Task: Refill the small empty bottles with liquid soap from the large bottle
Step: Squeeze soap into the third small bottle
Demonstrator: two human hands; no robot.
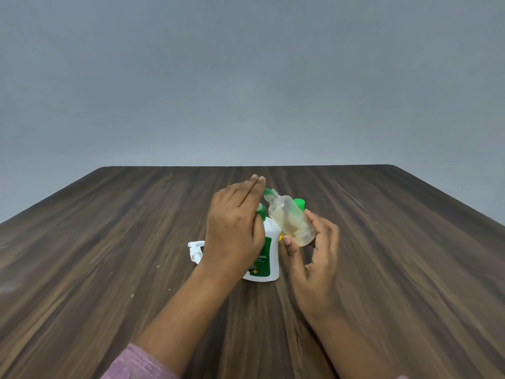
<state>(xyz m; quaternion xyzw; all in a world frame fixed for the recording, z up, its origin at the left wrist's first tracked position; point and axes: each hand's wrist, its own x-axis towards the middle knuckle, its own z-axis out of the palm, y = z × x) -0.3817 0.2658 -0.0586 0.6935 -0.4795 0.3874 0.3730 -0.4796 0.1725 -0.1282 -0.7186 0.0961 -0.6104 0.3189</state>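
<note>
Both hands are raised close together above a dark wooden table, seen from the person's own viewpoint. Just left of the left hand, a white pump head lies on its side on the table. The left hand, its arm in a pink sleeve, reaches forward with the fingers straight and pressed together; the thumb is hidden, so I cannot tell whether it holds anything, though a small green piece shows at its fingertips. Partly hidden under this hand stands the large soap bottle, white with a green label, upright on the table and between the two hands. Right of it, the right hand grips a small clear bottle by its base, thumb on the near side and fingers curled around the far side. This bottle is uncapped and tilted, its open neck pointing up and left, almost touching the left fingertips. A pale yellowish tint shows inside. Just beyond the right hand's fingers a green cap shows; what it sits on is hidden.
</note>
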